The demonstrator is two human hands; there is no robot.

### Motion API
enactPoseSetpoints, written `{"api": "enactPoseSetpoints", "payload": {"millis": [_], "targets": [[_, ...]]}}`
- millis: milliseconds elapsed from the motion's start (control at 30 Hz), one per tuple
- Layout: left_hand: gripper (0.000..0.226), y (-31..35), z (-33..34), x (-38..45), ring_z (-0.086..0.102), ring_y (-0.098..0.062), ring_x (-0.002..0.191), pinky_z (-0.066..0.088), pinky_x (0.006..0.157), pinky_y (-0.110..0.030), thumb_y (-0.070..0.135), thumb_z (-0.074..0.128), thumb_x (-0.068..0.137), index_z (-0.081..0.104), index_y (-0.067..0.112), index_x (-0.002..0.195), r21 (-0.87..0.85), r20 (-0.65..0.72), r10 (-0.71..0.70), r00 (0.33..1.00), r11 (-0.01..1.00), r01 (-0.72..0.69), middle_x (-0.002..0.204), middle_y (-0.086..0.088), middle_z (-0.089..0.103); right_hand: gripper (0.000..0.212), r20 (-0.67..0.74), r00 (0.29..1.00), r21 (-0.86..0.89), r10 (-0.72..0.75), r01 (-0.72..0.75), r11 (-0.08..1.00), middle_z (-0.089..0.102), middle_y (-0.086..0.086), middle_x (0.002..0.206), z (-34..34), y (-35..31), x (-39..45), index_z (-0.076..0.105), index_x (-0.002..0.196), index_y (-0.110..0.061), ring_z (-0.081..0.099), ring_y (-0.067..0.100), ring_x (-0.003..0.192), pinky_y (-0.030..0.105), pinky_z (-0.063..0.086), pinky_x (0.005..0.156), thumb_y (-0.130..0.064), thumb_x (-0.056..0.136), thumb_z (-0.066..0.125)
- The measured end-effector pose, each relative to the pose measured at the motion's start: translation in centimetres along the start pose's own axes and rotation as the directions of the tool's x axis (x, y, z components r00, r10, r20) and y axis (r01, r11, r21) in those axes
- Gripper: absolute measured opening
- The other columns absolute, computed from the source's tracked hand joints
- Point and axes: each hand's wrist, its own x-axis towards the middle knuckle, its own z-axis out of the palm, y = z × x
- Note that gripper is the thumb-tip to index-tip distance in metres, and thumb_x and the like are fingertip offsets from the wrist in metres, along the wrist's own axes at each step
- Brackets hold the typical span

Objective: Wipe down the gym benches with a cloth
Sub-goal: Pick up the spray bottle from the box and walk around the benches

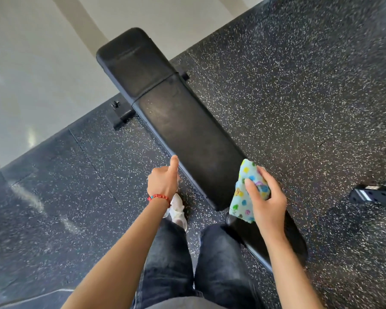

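A black padded gym bench runs diagonally from the upper left to the lower right, made of several pads end to end. My right hand grips a folded light-blue cloth with coloured prints, held at the right edge of the long middle pad near its lower end. My left hand hovers at the pad's left edge, fingers curled and thumb stretched toward the pad, holding nothing. A red bead bracelet circles my left wrist.
Black speckled rubber flooring surrounds the bench. Pale smooth floor lies upper left. The bench's cross foot sticks out left. A black metal piece lies at the right edge. My jeans and a white shoe are below.
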Motion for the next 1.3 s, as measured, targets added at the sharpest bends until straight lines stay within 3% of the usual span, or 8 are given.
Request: {"api": "enactPoseSetpoints", "payload": {"millis": [100, 233, 400, 600, 833, 967, 1067, 1300], "targets": [[0.061, 1.1, -1.6, 2.8, 0.044, -0.023, 0.051, 0.033, 0.056, -0.031, 0.043, 0.045, 0.092, 0.042, 0.012, 0.039, -0.010, -0.015, 0.011, 1.000, 1.000, -0.011, 0.047, -0.005, 0.047, 0.035, 0.010, 1.000, 0.017, -0.017, 0.017, 1.000, 0.053, -0.029, 0.110, 2.7, -1.7, 0.9, 0.058, 0.115, -0.029, 0.049, -0.023, 0.097, -0.003, 0.036, 0.079, -0.017, 0.083, 0.067], [0.059, 2.3, -3.5, 6.2, 0.041, -0.021, 0.048, 0.034, 0.054, -0.029, 0.043, 0.046, 0.090, 0.040, 0.014, 0.040, -0.037, -0.059, -0.014, 0.998, 0.999, 0.012, 0.046, -0.003, 0.046, 0.037, 0.044, 0.999, 0.004, -0.013, 0.013, 1.000, 0.055, -0.026, 0.114, 5.6, -3.4, 2.4, 0.059, 0.117, -0.029, 0.048, -0.019, 0.104, 0.002, 0.038, 0.086, -0.022, 0.082, 0.069], [0.061, 3.7, -5.9, 10.1, 0.045, -0.022, 0.049, 0.041, 0.058, -0.030, 0.062, 0.039, 0.079, 0.047, 0.012, 0.045, -0.057, -0.079, -0.049, 0.996, 0.997, 0.045, 0.049, -0.005, 0.051, 0.038, 0.062, 0.998, -0.023, -0.024, 0.025, 0.999, 0.057, -0.022, 0.115, 8.3, -6.3, 5.2, 0.060, 0.118, -0.027, 0.050, -0.013, 0.106, 0.008, 0.040, 0.089, -0.025, 0.082, 0.070], [0.058, 6.7, -8.0, 15.1, 0.036, -0.020, 0.046, 0.031, 0.053, -0.029, 0.039, 0.046, 0.092, 0.037, 0.014, 0.040, -0.103, -0.136, -0.044, 0.990, 0.994, 0.030, 0.046, -0.003, 0.041, 0.036, 0.094, 0.995, -0.019, -0.031, 0.033, 0.999, 0.054, -0.029, 0.110, 12.3, -9.5, 9.8, 0.059, 0.118, -0.026, 0.048, -0.023, 0.098, -0.001, 0.038, 0.082, -0.020, 0.083, 0.067], [0.063, 11.4, -11.1, 20.5, 0.032, -0.018, 0.044, 0.028, 0.051, -0.030, 0.047, 0.047, 0.092, 0.030, 0.015, 0.040, -0.149, -0.181, -0.040, 0.983, 0.989, 0.013, 0.043, -0.002, 0.037, 0.035, 0.159, 0.987, -0.021, -0.040, 0.044, 0.999, 0.052, -0.032, 0.107, 16.8, -14.4, 13.8, 0.057, 0.115, -0.030, 0.049, -0.025, 0.094, -0.003, 0.038, 0.076, -0.018, 0.083, 0.067], [0.060, 13.4, -13.4, 23.7, 0.030, -0.017, 0.042, 0.025, 0.048, -0.028, 0.039, 0.048, 0.092, 0.031, 0.016, 0.039, -0.161, -0.176, -0.041, 0.984, 0.987, 0.013, 0.035, 0.005, 0.034, 0.035, 0.176, 0.984, -0.032, -0.038, 0.045, 0.998, 0.054, -0.028, 0.110, 19.8, -17.1, 15.3, 0.057, 0.116, -0.032, 0.050, -0.020, 0.098, 0.003, 0.042, 0.082, -0.021, 0.083, 0.067], [0.060, 14.4, -15.2, 26.5, 0.029, -0.016, 0.041, 0.024, 0.047, -0.027, 0.034, 0.048, 0.091, 0.031, 0.017, 0.037, -0.172, -0.171, -0.038, 0.985, 0.985, 0.008, 0.032, 0.007, 0.032, 0.036, 0.178, 0.983, -0.033, -0.050, 0.057, 0.998, 0.053, -0.027, 0.110, 22.5, -18.9, 16.0, 0.056, 0.116, -0.031, 0.048, -0.024, 0.095, -0.002, 0.039, 0.079, -0.020, 0.083, 0.067], [0.065, 15.1, -20.0, 32.8, 0.046, -0.019, 0.045, 0.038, 0.053, -0.027, 0.061, 0.040, 0.084, 0.046, 0.010, 0.043, -0.121, -0.103, -0.011, 0.995, 0.993, -0.001, 0.045, -0.003, 0.049, 0.037, 0.109, 0.993, -0.030, -0.040, 0.043, 0.999, 0.056, -0.022, 0.112, 29.1, -22.6, 16.2, 0.058, 0.119, -0.027, 0.049, -0.023, 0.097, -0.001, 0.040, 0.079, -0.020, 0.083, 0.067]]}}
